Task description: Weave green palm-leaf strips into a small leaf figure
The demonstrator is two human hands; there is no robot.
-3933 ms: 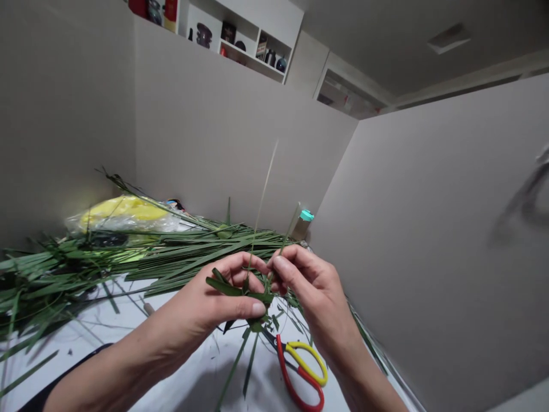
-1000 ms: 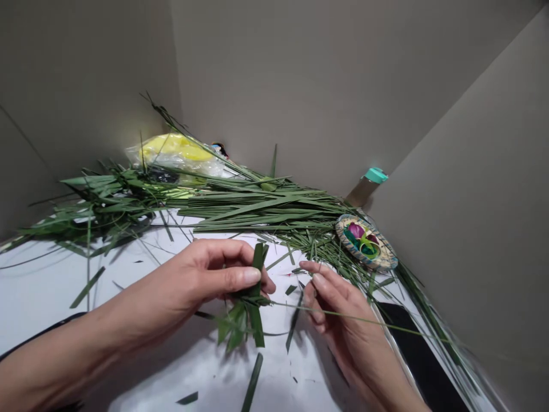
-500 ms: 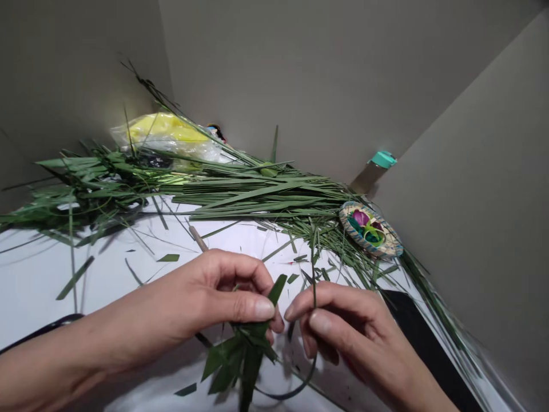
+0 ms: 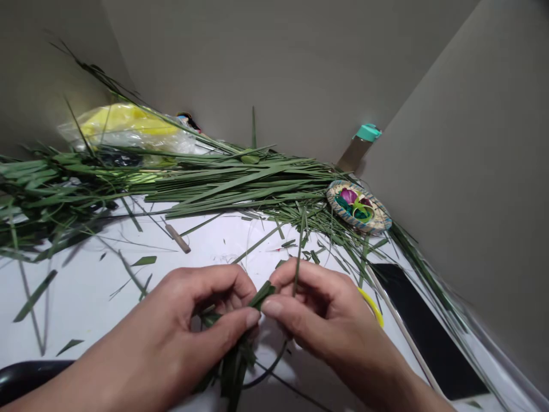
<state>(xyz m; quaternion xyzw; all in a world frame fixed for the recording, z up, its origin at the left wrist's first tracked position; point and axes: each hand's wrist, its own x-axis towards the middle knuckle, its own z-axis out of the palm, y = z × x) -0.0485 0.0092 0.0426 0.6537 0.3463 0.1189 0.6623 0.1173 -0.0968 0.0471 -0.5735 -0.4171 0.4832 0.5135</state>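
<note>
Between thumb and fingers, my left hand (image 4: 189, 320) pinches a folded bundle of green leaf strips (image 4: 234, 372), its loose ends hanging below the grip. My right hand (image 4: 330, 315) is closed close beside it, thumb and forefinger at the bundle's upper tip. A narrow leaf strip (image 4: 299, 246) runs up through the right fingers, and a thin dark strip curves below them towards the bundle. The thumbs nearly meet. My fingers hide part of the folded work.
A heap of long green leaves (image 4: 240, 177) crosses the back of the white table. Around it are an oval basket (image 4: 381, 220), a teal-capped bottle (image 4: 354, 151), a yellow plastic bag (image 4: 128, 120), a brown stick (image 4: 178, 237), a black-screened tablet (image 4: 433, 332) and a yellow ring (image 4: 372, 306).
My right hand has moved left to the bundle, and its thumb and forefinger now meet the upper tip. The camera view has shifted, uncovering the whole stick and more of the tablet.
</note>
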